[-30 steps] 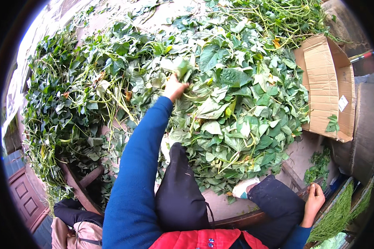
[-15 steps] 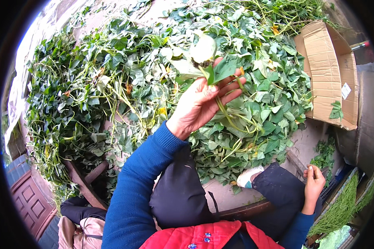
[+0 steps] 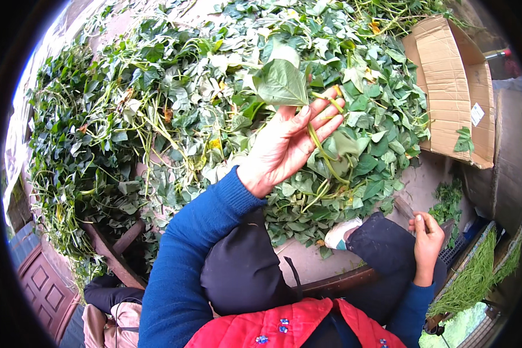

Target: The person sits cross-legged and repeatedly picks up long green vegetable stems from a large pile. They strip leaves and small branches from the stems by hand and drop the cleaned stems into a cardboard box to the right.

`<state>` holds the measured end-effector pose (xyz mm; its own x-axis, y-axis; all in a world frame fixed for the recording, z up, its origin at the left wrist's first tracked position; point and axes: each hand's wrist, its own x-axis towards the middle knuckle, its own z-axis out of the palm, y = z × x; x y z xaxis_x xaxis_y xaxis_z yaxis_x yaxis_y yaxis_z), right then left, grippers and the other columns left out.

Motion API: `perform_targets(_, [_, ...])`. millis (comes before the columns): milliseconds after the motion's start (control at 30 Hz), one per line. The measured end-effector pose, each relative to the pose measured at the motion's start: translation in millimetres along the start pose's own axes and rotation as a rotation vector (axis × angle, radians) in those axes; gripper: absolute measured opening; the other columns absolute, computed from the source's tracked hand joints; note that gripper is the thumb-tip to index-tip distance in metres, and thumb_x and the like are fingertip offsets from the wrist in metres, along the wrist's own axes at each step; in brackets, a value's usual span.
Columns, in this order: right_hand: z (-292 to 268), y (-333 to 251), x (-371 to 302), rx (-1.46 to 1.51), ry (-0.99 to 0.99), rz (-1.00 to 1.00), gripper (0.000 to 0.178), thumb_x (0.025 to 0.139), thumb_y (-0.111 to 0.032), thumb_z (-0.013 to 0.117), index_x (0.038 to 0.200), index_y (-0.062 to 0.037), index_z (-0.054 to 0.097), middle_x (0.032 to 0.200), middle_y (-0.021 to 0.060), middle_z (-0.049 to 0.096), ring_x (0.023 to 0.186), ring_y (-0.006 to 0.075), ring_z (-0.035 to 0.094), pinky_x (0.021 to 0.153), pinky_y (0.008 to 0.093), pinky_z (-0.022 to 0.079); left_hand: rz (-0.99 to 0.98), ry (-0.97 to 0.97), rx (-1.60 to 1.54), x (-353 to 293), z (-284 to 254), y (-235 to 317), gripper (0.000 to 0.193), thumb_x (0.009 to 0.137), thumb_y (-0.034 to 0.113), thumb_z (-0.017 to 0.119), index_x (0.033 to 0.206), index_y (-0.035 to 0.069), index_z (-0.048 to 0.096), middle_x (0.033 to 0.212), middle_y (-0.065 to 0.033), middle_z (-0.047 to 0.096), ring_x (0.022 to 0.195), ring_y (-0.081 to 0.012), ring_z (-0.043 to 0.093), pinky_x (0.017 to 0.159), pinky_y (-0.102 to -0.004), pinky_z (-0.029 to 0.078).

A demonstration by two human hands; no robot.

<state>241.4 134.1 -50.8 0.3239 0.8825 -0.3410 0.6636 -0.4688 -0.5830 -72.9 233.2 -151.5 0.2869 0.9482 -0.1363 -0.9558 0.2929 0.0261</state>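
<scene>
Over the leafy pile, my left hand is raised palm up. Its thumb and fingers are closed on a leafy vine stem. A broad green leaf stands up beyond the thumb, while the stem runs across the fingers and trails down on the right. Beneath and beyond lies a wide heap of cut leafy vines. My right hand is by my right knee with its fingers curled and thumb pressed to them; whatever they might hold is too small to make out.
An open cardboard box stands at the right of the heap. Thin green stalks lie in a container at lower right. On the lower left are a wooden bench frame and another seated person. My shoe touches the heap's near edge.
The leaf in my left hand has turned and now shows its broad face. My right hand appears slightly further left and higher. The whole view has shifted a little.
</scene>
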Motion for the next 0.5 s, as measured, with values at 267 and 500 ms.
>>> perform_targets(267, [108, -73, -3, -0.312, -0.173, -0.752, 0.018, 0.073, -0.011, 0.068, 0.088, -0.0017, 0.062, 0.082, 0.0120, 0.059, 0.072, 0.0302, 0.055, 0.065, 0.0372, 0.045, -0.099, 0.124, -0.087, -7, 0, -53, 0.051, 0.086, 0.005, 0.055, 0.131, 0.004, 0.030, 0.134, -0.0153, 0.038, 0.121, -0.0267, 0.042, 0.104, -0.0399, 0.036])
perform_targets(500, [100, -49, 1, 0.758, -0.712, 0.326, 0.025, 0.093, -0.018, 0.046, 0.088, 0.0020, 0.061, 0.065, 0.0003, 0.054, 0.053, 0.0050, 0.045, 0.048, 0.0191, 0.036, -0.220, 0.168, -0.003, -7, -18, -43, 0.067, 0.083, 0.000, 0.054, 0.140, 0.010, 0.019, 0.137, -0.0165, 0.033, 0.127, -0.0294, 0.035, 0.106, -0.0424, 0.031])
